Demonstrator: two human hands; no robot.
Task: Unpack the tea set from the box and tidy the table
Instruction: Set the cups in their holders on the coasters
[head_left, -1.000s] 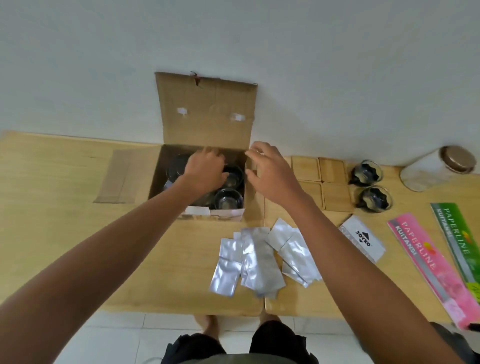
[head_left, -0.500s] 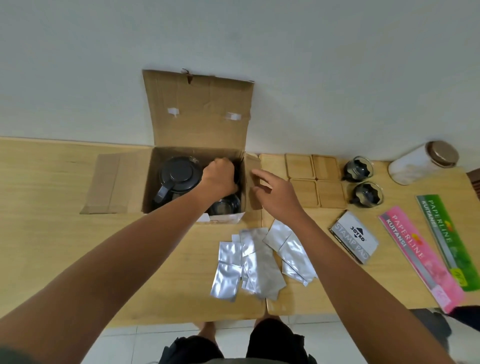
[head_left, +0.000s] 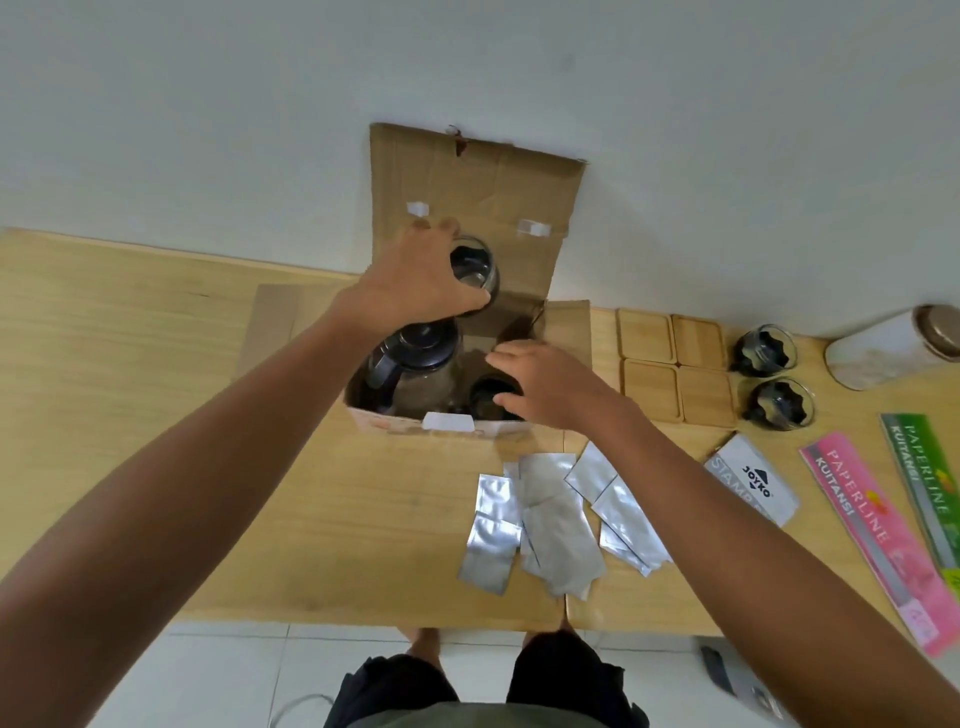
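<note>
An open cardboard box stands at the back of the wooden table, its lid flap up against the wall. My left hand holds a glass cup lifted above the box. Inside the box sit a glass teapot with a black lid and another cup. My right hand hovers over that cup at the box's right side, fingers apart, holding nothing. Two more glass cups stand to the right beside several wooden coasters.
Several silver foil sachets lie on the table in front of the box. A stamp pad box, a pink receipt book and a green one lie at the right. A white jar lies on its side at the far right.
My left hand has lifted a glass cup up out of the box. My right hand has moved from the box's right flap to over the cup that sits inside.
</note>
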